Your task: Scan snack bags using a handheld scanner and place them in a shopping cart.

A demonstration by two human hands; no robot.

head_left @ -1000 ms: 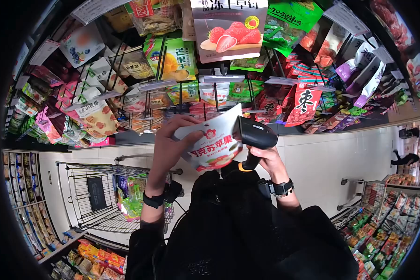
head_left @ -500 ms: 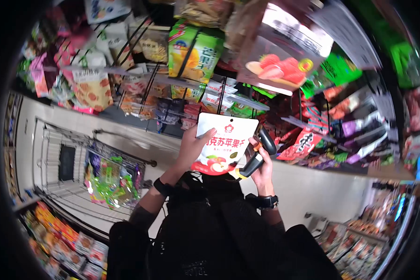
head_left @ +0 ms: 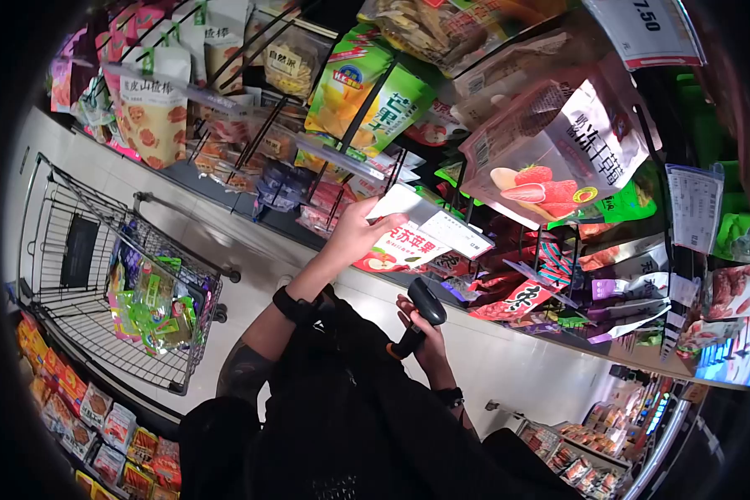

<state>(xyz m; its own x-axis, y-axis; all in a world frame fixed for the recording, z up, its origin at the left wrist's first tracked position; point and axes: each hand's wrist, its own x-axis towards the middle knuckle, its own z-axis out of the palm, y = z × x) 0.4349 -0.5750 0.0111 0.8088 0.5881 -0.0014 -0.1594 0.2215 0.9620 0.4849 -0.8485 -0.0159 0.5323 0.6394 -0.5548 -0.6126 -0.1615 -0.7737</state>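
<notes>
My left hand (head_left: 358, 237) is closed on a white and red pouch of dried apple (head_left: 404, 252), thumb across its front. The pouch is up at the shelf hooks, and a white price label (head_left: 457, 230) covers part of its upper right. Lower down, my right hand (head_left: 429, 343) grips a black handheld barcode scanner (head_left: 426, 302), held apart from the pouch. A pink pouch with strawberries (head_left: 550, 171) hangs above and to the right of my left hand. Green and yellow mango pouches (head_left: 367, 96) hang above it.
A wire shopping cart (head_left: 83, 283) with bagged goods (head_left: 154, 296) inside stands at the left. Metal hooks and price tags (head_left: 654, 33) stick out from the rack. Red snack packs (head_left: 517, 300) hang at the right, and more packaged goods (head_left: 112, 425) fill the lower left.
My left hand has moved the dried apple pouch from in front of my chest up to the rack. My right hand has lowered with the scanner, away from the pouch. The view has turned.
</notes>
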